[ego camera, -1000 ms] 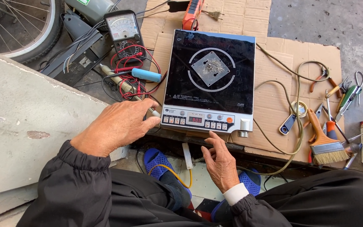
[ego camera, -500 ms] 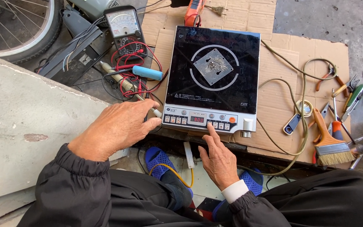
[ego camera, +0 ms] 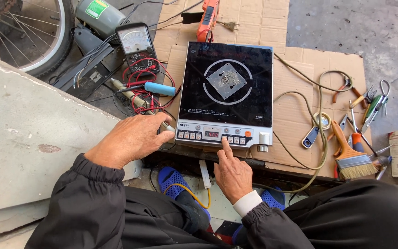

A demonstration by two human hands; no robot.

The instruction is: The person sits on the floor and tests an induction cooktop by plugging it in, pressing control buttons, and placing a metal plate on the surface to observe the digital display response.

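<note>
A black induction cooker [ego camera: 229,90] lies on brown cardboard [ego camera: 295,106], its front control panel [ego camera: 217,134] lit with a red display. My right hand [ego camera: 232,171] points its index finger onto a button in the middle of that panel; the other fingers are curled. My left hand [ego camera: 132,139] rests palm down at the cooker's front left corner, its thumb against the edge. It holds nothing that I can see.
A multimeter [ego camera: 137,44] with red and black leads and a blue tool [ego camera: 159,88] lie left of the cooker. Paintbrush [ego camera: 348,154], pliers, scissors and tape [ego camera: 321,121] are on the right. A concrete slab [ego camera: 28,138] is at left, a bicycle wheel [ego camera: 47,37] behind it.
My right hand has moved up from below the cooker and its index finger now touches the control panel. My left hand has stayed at the corner.
</note>
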